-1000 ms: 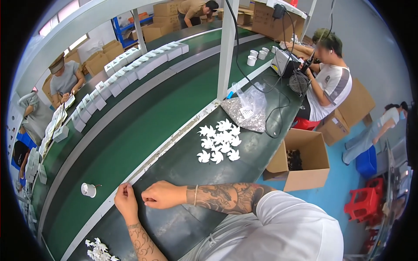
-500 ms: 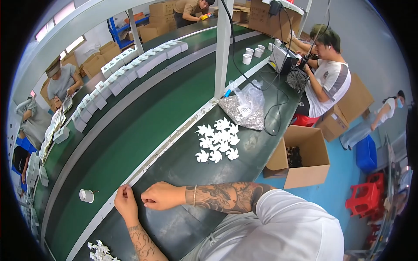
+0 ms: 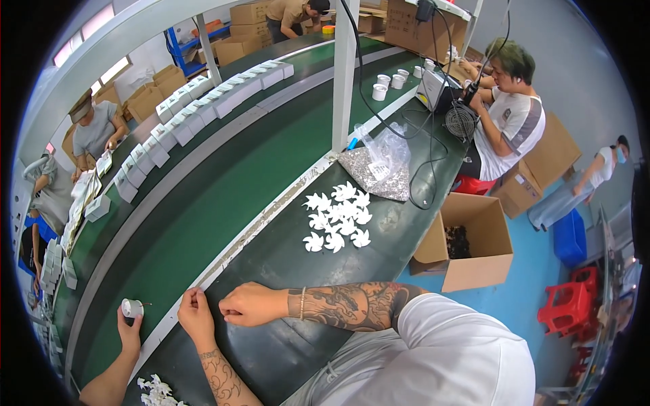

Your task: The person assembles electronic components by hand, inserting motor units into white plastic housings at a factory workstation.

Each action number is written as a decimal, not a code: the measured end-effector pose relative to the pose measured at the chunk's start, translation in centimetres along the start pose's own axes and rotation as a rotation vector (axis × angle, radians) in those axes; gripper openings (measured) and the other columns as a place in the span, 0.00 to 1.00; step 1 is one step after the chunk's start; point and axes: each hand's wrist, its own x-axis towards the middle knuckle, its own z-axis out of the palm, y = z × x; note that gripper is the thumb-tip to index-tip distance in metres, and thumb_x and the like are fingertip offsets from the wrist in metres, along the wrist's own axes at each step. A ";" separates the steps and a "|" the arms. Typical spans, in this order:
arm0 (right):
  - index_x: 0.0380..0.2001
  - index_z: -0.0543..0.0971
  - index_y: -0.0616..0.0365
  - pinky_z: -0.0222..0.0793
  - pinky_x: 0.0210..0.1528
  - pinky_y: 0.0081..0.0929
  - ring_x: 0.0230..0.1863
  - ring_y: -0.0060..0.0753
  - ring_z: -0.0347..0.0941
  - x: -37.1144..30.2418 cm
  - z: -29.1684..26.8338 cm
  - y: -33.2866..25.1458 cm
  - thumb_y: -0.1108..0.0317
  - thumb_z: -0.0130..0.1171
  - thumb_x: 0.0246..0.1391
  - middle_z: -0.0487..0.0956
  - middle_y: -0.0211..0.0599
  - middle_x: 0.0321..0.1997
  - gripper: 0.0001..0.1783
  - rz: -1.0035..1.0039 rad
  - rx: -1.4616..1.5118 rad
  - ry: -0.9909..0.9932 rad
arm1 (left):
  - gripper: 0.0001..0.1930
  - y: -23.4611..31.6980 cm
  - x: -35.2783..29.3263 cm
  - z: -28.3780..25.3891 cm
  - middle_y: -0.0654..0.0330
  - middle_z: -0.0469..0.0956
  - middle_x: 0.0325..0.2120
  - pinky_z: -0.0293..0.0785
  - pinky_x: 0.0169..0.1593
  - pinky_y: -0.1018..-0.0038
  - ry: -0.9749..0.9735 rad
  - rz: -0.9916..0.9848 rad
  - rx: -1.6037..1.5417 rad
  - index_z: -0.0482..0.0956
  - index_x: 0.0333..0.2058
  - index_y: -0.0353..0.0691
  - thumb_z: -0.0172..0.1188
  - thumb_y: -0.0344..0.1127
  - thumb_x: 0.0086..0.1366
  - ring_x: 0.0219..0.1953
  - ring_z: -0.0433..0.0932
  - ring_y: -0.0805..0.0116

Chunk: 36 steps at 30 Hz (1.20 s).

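My left hand rests at the pale rail between the dark worktable and the green belt. Its fingers are curled together, with nothing showing in them. Just right of it, over the worktable, my right hand makes a loose fist, and nothing shows in it either. At the lower left another person's hand grips a small white cup-shaped part with a short wire, over the belt. Beyond my right hand lies a group of white bladed impellers on the worktable.
A plastic bag of small metal pieces lies past the impellers. More white impellers lie at the lower left. White cups stand on the far belt by a seated co-worker. White boxes line the far side. An open carton stands at right.
Another person's hand has come in from the lower left and taken hold of the white cup-shaped part on the belt. The far white cups have shifted slightly left. My hands have not moved.
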 end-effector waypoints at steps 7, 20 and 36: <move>0.27 0.77 0.56 0.72 0.31 0.40 0.29 0.43 0.78 0.6 0.3 0.0 0.66 0.58 0.51 0.80 0.36 0.23 0.06 -0.038 -0.010 0.016 | 0.08 0.2 0.2 -0.7 0.59 0.79 0.21 0.71 0.30 0.75 0.005 0.013 0.026 0.80 0.34 0.32 0.58 0.32 0.64 0.22 0.74 0.74; 0.25 0.75 0.57 0.70 0.31 0.42 0.28 0.45 0.77 0.2 -0.2 -0.5 0.66 0.59 0.51 0.79 0.37 0.24 0.07 -0.005 0.021 -0.004 | 0.06 2.1 -1.1 0.3 0.63 0.76 0.19 0.68 0.27 0.77 -0.077 0.096 -0.120 0.80 0.33 0.31 0.60 0.29 0.64 0.21 0.70 0.78; 0.26 0.74 0.58 0.70 0.31 0.45 0.30 0.50 0.77 0.1 -0.3 0.0 0.66 0.58 0.50 0.79 0.40 0.26 0.08 -0.013 0.035 -0.008 | 0.07 3.0 -0.7 0.5 0.62 0.76 0.21 0.68 0.28 0.77 -0.161 0.043 -0.116 0.80 0.35 0.31 0.60 0.30 0.65 0.22 0.71 0.77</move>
